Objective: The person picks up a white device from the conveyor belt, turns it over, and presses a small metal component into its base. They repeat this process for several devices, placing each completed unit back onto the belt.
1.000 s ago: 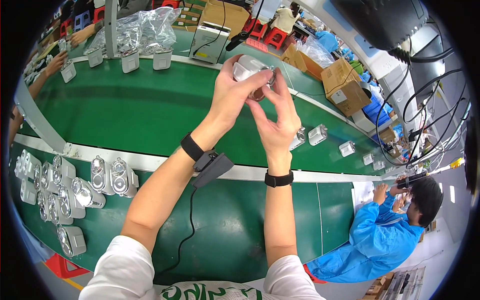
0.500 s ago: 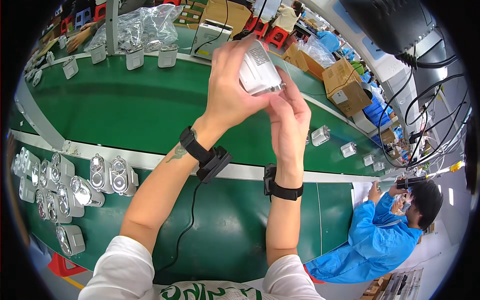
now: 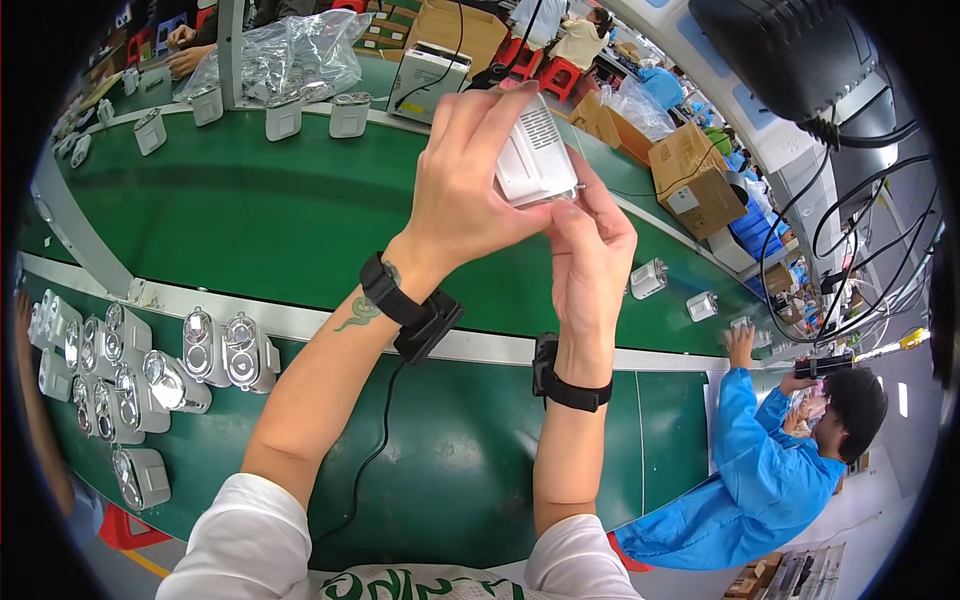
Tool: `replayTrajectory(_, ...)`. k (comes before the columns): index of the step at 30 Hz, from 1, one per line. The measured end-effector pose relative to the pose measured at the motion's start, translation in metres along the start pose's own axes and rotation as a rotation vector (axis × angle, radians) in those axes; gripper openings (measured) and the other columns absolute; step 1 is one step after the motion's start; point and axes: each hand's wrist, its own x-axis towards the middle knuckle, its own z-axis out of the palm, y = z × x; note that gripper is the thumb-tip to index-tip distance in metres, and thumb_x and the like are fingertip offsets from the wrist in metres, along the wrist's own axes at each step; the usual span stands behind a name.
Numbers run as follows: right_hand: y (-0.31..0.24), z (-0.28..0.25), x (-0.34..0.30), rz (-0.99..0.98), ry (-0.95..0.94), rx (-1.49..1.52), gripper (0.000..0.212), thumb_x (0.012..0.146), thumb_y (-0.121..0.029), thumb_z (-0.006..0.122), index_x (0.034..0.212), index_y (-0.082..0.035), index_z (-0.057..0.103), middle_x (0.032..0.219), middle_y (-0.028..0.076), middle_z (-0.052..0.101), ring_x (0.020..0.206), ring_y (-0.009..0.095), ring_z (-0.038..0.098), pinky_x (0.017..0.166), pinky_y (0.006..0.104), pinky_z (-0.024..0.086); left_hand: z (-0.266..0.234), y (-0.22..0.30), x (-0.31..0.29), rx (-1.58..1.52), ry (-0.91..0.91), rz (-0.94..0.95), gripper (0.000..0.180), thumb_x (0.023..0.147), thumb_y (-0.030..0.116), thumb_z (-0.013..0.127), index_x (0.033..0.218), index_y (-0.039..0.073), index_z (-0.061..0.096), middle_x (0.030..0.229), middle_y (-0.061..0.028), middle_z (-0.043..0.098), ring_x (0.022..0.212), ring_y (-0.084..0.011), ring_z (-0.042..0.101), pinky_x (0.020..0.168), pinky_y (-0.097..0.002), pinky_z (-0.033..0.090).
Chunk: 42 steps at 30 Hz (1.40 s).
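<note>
Large green lettering (image 3: 384, 585), partly cut off, crosses the white shirt (image 3: 245, 530).

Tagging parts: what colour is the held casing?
The casing is white with a patch of dark marks, best seen in the head view.

- Left forearm (image 3: 325, 400) is angled forward and rightward, tattooed near the wrist (image 3: 402, 268).
- Right forearm (image 3: 570, 460) is extended nearly straight ahead.
- Left hand (image 3: 460, 180) is raised, fingers (image 3: 490, 125) bent in a grip.
- Right hand (image 3: 592, 250) is held just beside, fingers curled.

One held device (image 3: 535, 152), two black wristbands (image 3: 582, 393)
</note>
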Motion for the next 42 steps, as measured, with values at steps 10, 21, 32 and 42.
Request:
replayTrajectory(10, 0.004, 0.01, -0.006, 0.011, -0.004, -0.06, 0.051, 0.091, -0.002, 0.054, 0.139, 0.013, 0.046, 0.127, 0.017, 0.062, 0.108, 0.019, 0.064, 0.098, 0.0333, 0.05, -0.008, 0.002, -0.007, 0.05, -0.005, -0.037, 0.079, 0.054, 0.023, 0.084, 0.126, 0.005, 0.057, 0.112, -0.0133, 0.057, 0.102, -0.0353, 0.054, 0.08, -0.0452, 0.053)
replayTrajectory(21, 0.01, -0.002, 0.002, 0.013, -0.046, -0.074, 0.066, 0.088, -0.004, 0.063, 0.148, 0.006, 0.036, 0.113, 0.013, 0.067, 0.102, 0.02, 0.065, 0.092, 0.0336, 0.052, 0.001, 0.007, -0.007, 0.097, -0.079, -0.208, 0.088, 0.061, 0.023, 0.088, 0.136, -0.002, 0.048, 0.115, -0.014, 0.06, 0.107, -0.0349, 0.057, 0.089, -0.0433, 0.052)
replayTrajectory(32, 0.047, -0.068, 0.011, 0.182, -0.097, -1.196, 0.081, 0.068, -0.008, 0.078, 0.139, 0.003, 0.041, 0.102, 0.019, 0.067, 0.094, 0.026, 0.067, 0.082, 0.0359, 0.055, 0.041, -0.075, -0.066, -0.1, -0.668, -1.132, 0.103, 0.075, 0.057, 0.079, 0.137, -0.014, 0.037, 0.125, -0.0282, 0.055, 0.125, -0.0404, 0.052, 0.103, -0.0521, 0.044)
replayTrajectory(42, 0.057, -0.172, 0.02, 0.545, -0.24, -1.334, 0.089, 0.062, -0.014, 0.08, 0.142, 0.002, 0.043, 0.117, 0.023, 0.065, 0.111, 0.034, 0.063, 0.099, 0.0377, 0.048, 0.068, -0.281, -0.083, 0.847, -0.078, -0.386, 0.077, 0.075, 0.018, 0.074, 0.138, -0.008, 0.039, 0.131, -0.0318, 0.049, 0.127, -0.0477, 0.042, 0.111, -0.0526, 0.032)
